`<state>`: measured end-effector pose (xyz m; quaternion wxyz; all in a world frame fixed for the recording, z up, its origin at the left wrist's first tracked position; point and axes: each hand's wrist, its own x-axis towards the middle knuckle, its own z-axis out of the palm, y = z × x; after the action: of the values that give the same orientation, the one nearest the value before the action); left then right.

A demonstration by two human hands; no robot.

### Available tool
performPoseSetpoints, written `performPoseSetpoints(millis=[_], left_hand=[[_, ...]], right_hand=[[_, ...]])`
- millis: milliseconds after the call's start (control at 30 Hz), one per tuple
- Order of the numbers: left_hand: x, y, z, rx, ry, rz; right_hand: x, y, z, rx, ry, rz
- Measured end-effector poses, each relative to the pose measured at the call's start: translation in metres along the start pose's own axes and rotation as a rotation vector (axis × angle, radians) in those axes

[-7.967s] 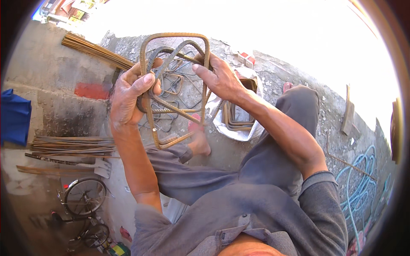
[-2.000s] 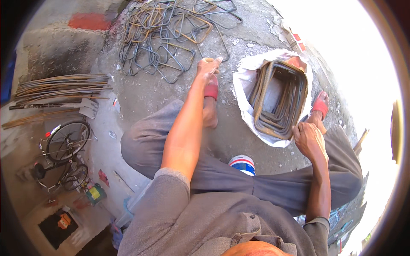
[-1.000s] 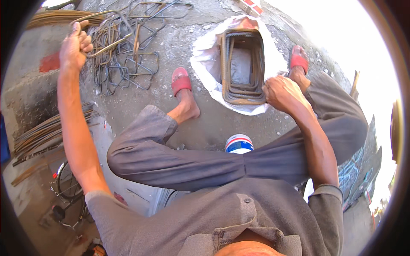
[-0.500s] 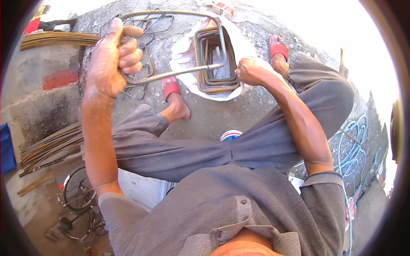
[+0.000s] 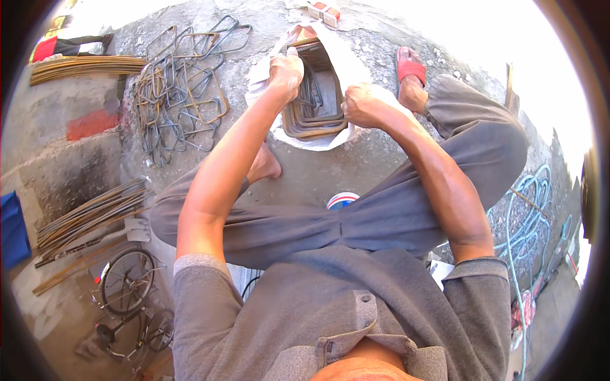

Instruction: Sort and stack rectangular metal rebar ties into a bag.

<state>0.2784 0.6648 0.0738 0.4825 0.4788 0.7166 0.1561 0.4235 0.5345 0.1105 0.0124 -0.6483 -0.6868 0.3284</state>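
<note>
Several bent steel rebar stirrups (image 5: 316,132) are stacked inside an open white sack (image 5: 325,145) on the ground between my feet. My left hand (image 5: 287,73) is closed at the left side of the stack, its thumb up, gripping a stirrup that lies along the others. On the opposite side, my right hand (image 5: 361,105) is curled into a fist at the sack's edge, holding the white material against the stirrups. The fingertips of both hands are hidden.
A tangled heap of loose stirrups (image 5: 181,89) lies to the left. Long rebar rods (image 5: 95,216), a bicycle (image 5: 127,282) and a blue cloth (image 5: 13,222) are farther left. Light-blue rope (image 5: 527,203) coils at right. A small red-and-white box (image 5: 324,13) sits beyond the sack.
My left hand has come down and to the right, bringing the raised stirrup onto the stack in the sack. The right hand has shifted slightly left with the sack's edge.
</note>
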Motion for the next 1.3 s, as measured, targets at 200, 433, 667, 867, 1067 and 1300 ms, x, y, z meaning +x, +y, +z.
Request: performPoseSetpoints(millis=[200, 433, 667, 867, 1067, 1300], left_hand=[[0.017, -0.034, 0.015, 0.451, -0.161, 0.120], [-0.004, -0.053, 0.016, 0.894, 0.098, 0.575], [-0.022, -0.039, 0.017, 1.356, 0.177, 0.932], [0.036, -0.001, -0.078, 0.600, 0.268, 0.908], [0.164, -0.105, -0.197, 0.746, 0.390, 0.243], [0.182, -0.248, -0.162, 0.788, 0.333, -0.104]], right_hand=[[-0.004, -0.001, -0.005, 0.054, 0.003, 0.036], [0.001, -0.013, -0.006, 0.058, -0.002, 0.012], [0.009, 0.002, 0.011, -0.052, -0.033, -0.050], [0.013, 0.001, 0.014, -0.090, -0.107, -0.071], [-0.004, 0.000, 0.005, -0.265, 0.015, -0.324], [-0.003, -0.031, -0.012, -0.124, -0.085, -0.049]])
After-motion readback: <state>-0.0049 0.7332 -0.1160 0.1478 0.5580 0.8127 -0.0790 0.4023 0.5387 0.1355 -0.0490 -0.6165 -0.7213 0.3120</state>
